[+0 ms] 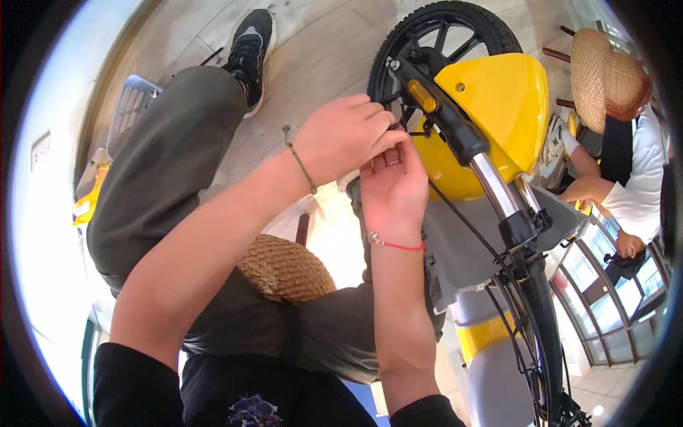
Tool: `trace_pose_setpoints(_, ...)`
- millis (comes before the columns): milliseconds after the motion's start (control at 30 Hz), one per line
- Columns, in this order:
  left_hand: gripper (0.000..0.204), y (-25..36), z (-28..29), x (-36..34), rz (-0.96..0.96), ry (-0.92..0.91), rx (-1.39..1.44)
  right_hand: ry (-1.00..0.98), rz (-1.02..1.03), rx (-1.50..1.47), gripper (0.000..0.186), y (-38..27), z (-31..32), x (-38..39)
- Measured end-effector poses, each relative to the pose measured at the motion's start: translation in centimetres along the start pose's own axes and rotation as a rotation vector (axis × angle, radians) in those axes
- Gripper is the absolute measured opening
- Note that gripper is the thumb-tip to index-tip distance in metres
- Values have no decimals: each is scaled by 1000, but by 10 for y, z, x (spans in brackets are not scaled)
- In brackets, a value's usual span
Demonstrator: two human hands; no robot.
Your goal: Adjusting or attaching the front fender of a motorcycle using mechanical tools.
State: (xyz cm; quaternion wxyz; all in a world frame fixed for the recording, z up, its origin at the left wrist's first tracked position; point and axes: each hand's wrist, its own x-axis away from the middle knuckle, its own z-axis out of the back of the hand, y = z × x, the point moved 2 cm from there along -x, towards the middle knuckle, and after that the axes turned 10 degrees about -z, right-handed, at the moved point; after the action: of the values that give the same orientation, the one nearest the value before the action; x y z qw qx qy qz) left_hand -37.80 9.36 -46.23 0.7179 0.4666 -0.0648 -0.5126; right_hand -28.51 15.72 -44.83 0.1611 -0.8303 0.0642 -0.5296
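My left hand (345, 139) reaches across from the left, its fingers closed in a pinch. My right hand (395, 185), palm up with curled fingers, meets it fingertip to fingertip. Between them a small black part (395, 127) just shows, mostly covered by the fingers; its exact kind cannot be made out. Both hands are beside the front fork (491, 181) of a yellow motorbike, close to its black front wheel (445, 32). A thin black cable (466, 224) runs from behind my right hand toward the handlebar area; whether it joins the black part is hidden.
A yellow body panel (498, 99) and an orange reflector (422, 96) sit by the fork. My leg (174, 142) stretches out at left, near a grey plastic crate (131, 107). A woven stool (284, 267) lies below my arms. Another person (637, 192) sits at right near a wicker-topped stool (594, 78).
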Motion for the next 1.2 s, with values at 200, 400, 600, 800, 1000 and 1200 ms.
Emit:
trace_pose_setpoints(200,21,-10,1,3,-3,-73,-74,53,-52,-12,22,-2,10,-12)
trace_pose_setpoints(400,20,-10,11,-1,-176,-163,-207,-2,-91,-64,17,-9,11,-15)
trace_pose_setpoints(600,24,-8,9,1,-180,-176,-220,41,-31,-50,16,-8,7,-14)
trace_pose_setpoints(800,28,-10,14,2,-153,-126,-224,43,0,-57,16,-7,10,-17)
trace_pose_setpoints(1000,26,-9,13,4,-157,-145,-202,35,17,-54,17,-9,6,-15)
trace_pose_setpoints(1200,24,-9,12,1,-146,-99,-203,44,0,-81,17,-10,5,-17)
